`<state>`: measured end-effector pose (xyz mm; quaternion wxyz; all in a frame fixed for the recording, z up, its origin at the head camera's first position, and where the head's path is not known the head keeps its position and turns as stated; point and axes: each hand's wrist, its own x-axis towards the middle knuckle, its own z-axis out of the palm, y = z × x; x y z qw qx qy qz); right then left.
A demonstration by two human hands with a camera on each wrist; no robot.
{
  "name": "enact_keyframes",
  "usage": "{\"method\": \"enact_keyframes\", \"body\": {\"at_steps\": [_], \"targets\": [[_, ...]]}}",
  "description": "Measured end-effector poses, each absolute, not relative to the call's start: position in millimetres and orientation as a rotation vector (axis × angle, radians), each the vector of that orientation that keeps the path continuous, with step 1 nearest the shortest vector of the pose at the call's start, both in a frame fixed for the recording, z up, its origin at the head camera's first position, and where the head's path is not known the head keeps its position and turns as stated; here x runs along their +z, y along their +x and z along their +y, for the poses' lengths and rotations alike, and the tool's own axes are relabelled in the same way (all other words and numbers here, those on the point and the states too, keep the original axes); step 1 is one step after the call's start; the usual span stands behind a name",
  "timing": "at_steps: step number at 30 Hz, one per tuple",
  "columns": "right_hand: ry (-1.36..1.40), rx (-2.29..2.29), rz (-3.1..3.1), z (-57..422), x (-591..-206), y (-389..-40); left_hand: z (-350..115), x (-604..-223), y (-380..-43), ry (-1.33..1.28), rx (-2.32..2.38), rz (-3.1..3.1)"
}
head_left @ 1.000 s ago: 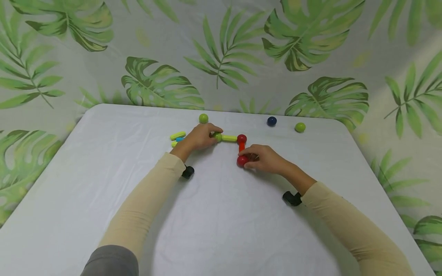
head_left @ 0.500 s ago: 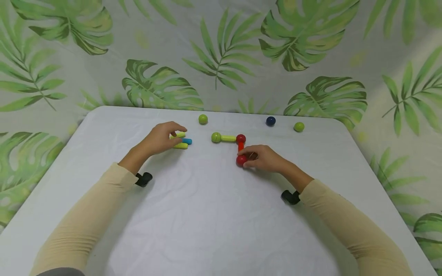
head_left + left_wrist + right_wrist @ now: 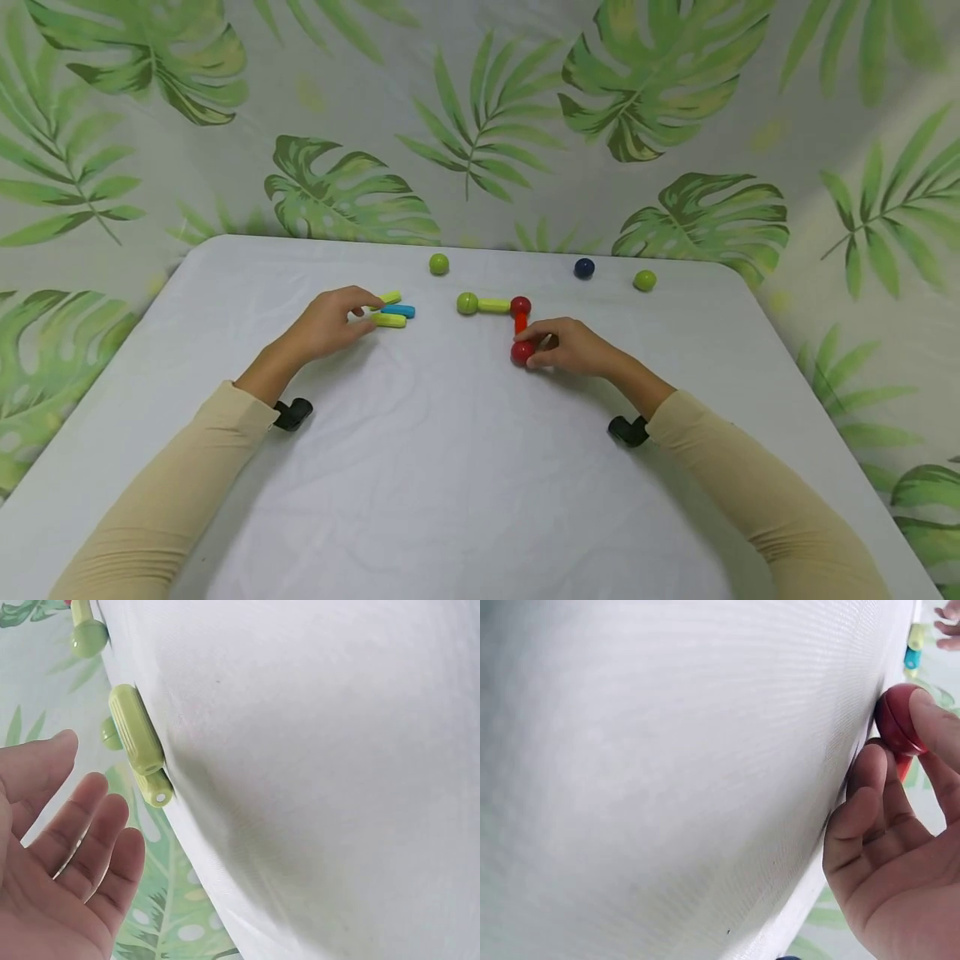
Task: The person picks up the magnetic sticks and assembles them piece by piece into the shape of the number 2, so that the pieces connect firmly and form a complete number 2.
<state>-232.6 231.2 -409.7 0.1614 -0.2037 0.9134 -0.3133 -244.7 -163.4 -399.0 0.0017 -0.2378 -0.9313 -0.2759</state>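
My right hand [image 3: 573,346] pinches the near red ball [image 3: 522,353] between thumb and fingers. From that ball a red rod [image 3: 521,323] runs back to a second red ball [image 3: 521,306]. A yellow-green rod [image 3: 494,306] joins this to a green ball [image 3: 467,303] at the left. My left hand [image 3: 326,322] is beside three loose rods: a blue rod [image 3: 398,311] between a near yellow-green rod [image 3: 389,320] and a far one [image 3: 391,297]. In the left wrist view, the left hand [image 3: 75,855] has relaxed, spread fingers and holds nothing.
Along the back of the white-covered table [image 3: 465,467] lie a loose green ball [image 3: 438,264], a dark blue ball [image 3: 584,268] and another green ball [image 3: 645,281]. A leaf-patterned cloth [image 3: 495,100] hangs behind the table.
The left hand has left the green ball at the joined pieces and moved left to the loose rods, then drawn slightly back. The right hand stays on the near red ball.
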Motion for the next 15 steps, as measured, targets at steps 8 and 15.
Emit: {"method": "enact_keyframes", "body": {"at_steps": [8,15], "targets": [[-0.58,-0.927,2.576,232,-410,-234,-163,-402,-252,-0.755,-0.769,-2.969],[-0.55,-0.941,2.565,231,-410,-234,-158,-403,-258,-0.785,-0.755,-2.965]]}}
